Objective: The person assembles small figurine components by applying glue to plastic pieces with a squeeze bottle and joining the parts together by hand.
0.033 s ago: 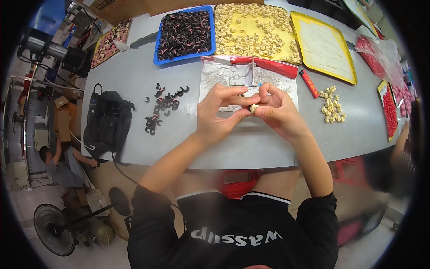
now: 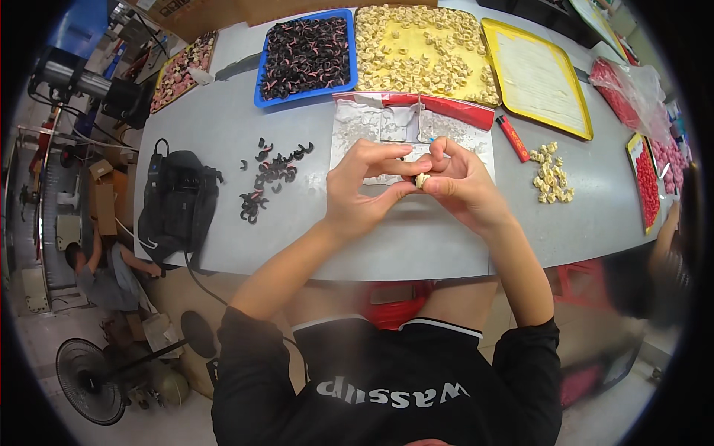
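Note:
My two hands meet over a white work board with a red edge (image 2: pixel 455 111). A small cream ring-like piece (image 2: pixel 422 181) is pinched in the fingertips of my right hand (image 2: pixel 467 184). My left hand (image 2: pixel 366 184) has its thumb and fingers closed against the same spot. A dark bit shows beside the cream piece there, too small to name, and the fingers mostly hide it. Close to my right index finger, a tiny blue tip (image 2: pixel 432 140) shows. Loose black curved pieces (image 2: pixel 275 172) lie to the left, and a heap of cream pieces (image 2: pixel 552 177) to the right.
A blue tray (image 2: pixel 354 56) of black and pink curved pieces stands at the back, beside a yellow tray (image 2: pixel 401 53) of cream pieces. Farther right are a yellow-rimmed tray (image 2: pixel 587 111) and a red stick-like object (image 2: pixel 513 139). A black bag (image 2: pixel 178 197) lies left.

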